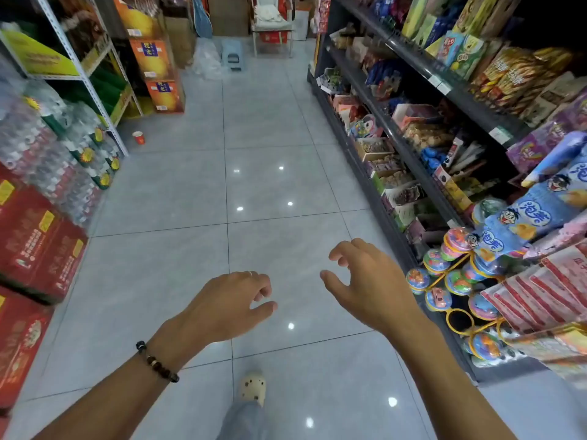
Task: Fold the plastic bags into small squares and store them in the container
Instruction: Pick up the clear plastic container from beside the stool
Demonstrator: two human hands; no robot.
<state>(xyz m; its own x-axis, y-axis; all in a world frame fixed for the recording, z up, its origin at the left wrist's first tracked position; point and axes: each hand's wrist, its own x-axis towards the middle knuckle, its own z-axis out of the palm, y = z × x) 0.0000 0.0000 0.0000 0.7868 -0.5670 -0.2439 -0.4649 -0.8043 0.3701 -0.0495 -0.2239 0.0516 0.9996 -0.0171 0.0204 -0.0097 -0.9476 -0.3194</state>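
Both hands, the left hand (233, 300) and right hand (362, 281), hang loose and hold nothing, since the person walks; the pile of plastic bags (206, 60), maybe, lies far down the floor (270, 185).

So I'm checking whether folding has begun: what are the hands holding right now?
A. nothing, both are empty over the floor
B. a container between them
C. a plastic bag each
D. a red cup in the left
A: the left hand and right hand hang loosely curled over bare floor tiles, holding nothing.
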